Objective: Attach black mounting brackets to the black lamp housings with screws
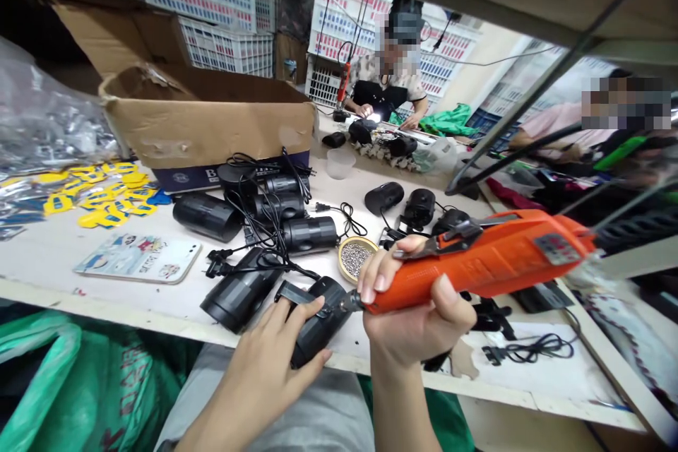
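My right hand (418, 311) is wrapped round an orange electric screwdriver (492, 254), its thumb below and fingers near the lever. The screwdriver's bit points left and meets a black cylindrical lamp housing (325, 321) at the table's front edge. Around that housing and its small bracket (293, 293) my left hand (280, 346) is closed, fingers on top and thumb at the near side. The bit's very tip is too small to make out. Just beyond sits a round dish of small screws (356, 258). Another black housing (244, 289) lies to the left.
Several corded black housings (307, 233) lie behind. A cardboard box (212, 127) stands at the back left, near yellow cards (114, 194) and a phone (140, 258). A metal bar (508, 106) slants across the right. Two people sit across the tables.
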Tool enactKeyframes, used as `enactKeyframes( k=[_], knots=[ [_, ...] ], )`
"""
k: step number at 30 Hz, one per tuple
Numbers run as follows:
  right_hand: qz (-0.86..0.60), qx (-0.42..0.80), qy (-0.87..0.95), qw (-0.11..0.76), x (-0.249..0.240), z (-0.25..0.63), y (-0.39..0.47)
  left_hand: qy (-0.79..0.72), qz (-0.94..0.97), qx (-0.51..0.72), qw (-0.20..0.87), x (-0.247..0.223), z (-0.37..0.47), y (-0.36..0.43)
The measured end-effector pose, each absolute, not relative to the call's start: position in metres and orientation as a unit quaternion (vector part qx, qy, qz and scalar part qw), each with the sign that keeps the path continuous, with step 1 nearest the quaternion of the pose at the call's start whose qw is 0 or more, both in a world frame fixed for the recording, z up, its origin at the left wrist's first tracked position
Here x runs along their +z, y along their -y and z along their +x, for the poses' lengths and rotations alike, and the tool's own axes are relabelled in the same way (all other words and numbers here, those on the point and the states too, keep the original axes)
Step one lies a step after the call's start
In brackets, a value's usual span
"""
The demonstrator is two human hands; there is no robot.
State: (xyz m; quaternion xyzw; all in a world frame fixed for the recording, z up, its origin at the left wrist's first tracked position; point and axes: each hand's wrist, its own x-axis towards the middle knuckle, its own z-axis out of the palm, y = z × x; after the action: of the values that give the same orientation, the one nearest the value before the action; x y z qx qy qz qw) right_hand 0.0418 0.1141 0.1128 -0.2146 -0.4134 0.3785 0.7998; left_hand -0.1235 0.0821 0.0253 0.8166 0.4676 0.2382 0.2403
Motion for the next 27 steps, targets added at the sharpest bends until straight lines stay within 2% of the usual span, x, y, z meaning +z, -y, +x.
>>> enactKeyframes(
  k=[16, 27],
  knots=[
    [-0.207, 0.372, 0.423, 0.8, 0.1168, 0.0362, -0.1159, -0.486, 0.81, 0.199, 0.26, 0.0244, -0.1228, -0.0804],
    [-0.229, 0.351, 0.426, 0.801, 0.1157, 0.0347, -0.1191, -0.471, 0.813, 0.23, 0.252, 0.0235, -0.122, -0.0817]
  ],
)
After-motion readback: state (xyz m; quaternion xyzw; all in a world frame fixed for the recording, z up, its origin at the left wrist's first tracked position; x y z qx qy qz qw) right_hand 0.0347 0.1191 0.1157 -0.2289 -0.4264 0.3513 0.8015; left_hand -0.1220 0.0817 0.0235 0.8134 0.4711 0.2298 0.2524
